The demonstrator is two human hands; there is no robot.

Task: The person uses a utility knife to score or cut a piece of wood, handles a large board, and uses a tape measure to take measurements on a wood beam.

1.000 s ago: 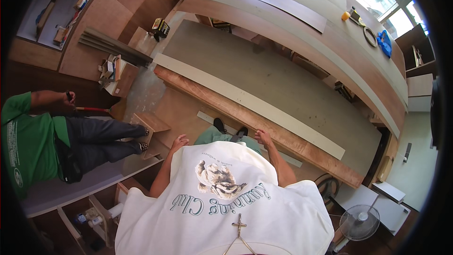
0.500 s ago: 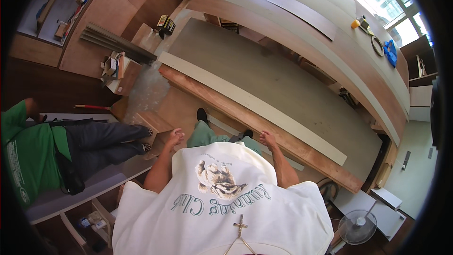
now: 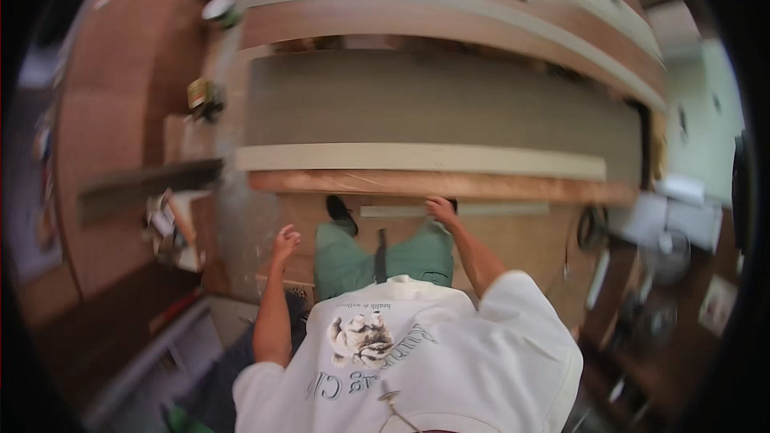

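My left hand (image 3: 286,243) hangs in the air to the left of my green trousers. Its fingers are loosely bent and apart, with nothing in them. My right hand (image 3: 439,208) is in front of my right thigh, also loosely bent, and no held thing shows. Just beyond it in the picture lies a long reddish-brown wooden board (image 3: 449,185); I cannot tell whether the hand touches it. A long cream strip (image 3: 417,158) runs along the board's far side, on a wide grey-brown panel (image 3: 449,96). A thinner pale strip (image 3: 497,209) lies below the board.
A curved wooden worktop (image 3: 385,20) spans the far side. At the left are a white-and-green tub (image 3: 220,10), a black-and-yellow box (image 3: 202,96) and dark long strips (image 3: 144,184). A fan (image 3: 667,256) stands at right. A person's dark trousers (image 3: 237,377) show at lower left.
My view has turned left, so the board and strips now run level across it. The other person has slid to the lower left edge. Both hands remain without any held thing.
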